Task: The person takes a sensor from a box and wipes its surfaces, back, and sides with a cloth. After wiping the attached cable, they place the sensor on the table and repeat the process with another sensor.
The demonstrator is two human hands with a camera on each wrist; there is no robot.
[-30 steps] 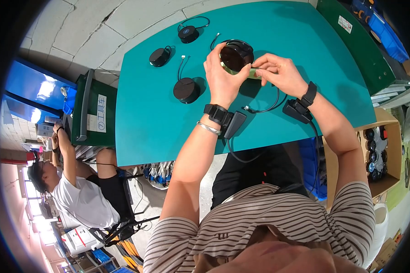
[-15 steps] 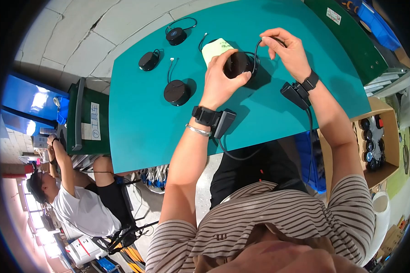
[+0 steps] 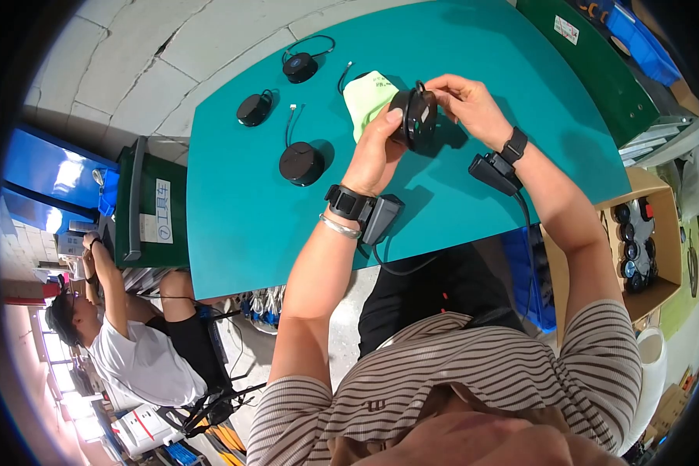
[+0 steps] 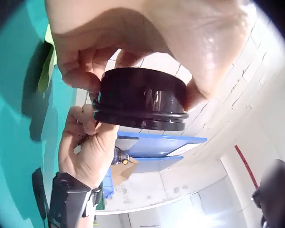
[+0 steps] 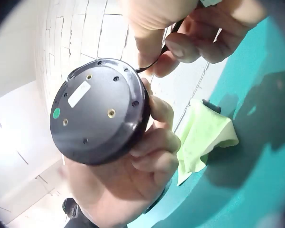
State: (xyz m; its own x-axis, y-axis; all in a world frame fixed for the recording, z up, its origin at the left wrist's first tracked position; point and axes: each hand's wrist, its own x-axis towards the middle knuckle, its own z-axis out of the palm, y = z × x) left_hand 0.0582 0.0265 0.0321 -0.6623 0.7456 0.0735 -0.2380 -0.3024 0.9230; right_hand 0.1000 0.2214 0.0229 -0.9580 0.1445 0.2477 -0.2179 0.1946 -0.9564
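Observation:
My left hand grips a round black puck-shaped device by its sides, tipped so the flat underside faces right. That underside shows screw holes, a white label and a green dot in the right wrist view. In the left wrist view a black cable runs round the device's body near its base. My right hand, at the device's far right edge, pinches the cable between thumb and fingers. Beyond my left hand, a light green cloth lies on the teal table.
Three similar black devices with cables stand to the left on the table. A cable end with a connector sticks out beside the cloth. At right is a cardboard box of round parts. Another person sits at left.
The cloth has left my hands and now lies on the table. My left hand has tipped the device onto its side. My right hand, drawn out with the cable, has come back to the device.

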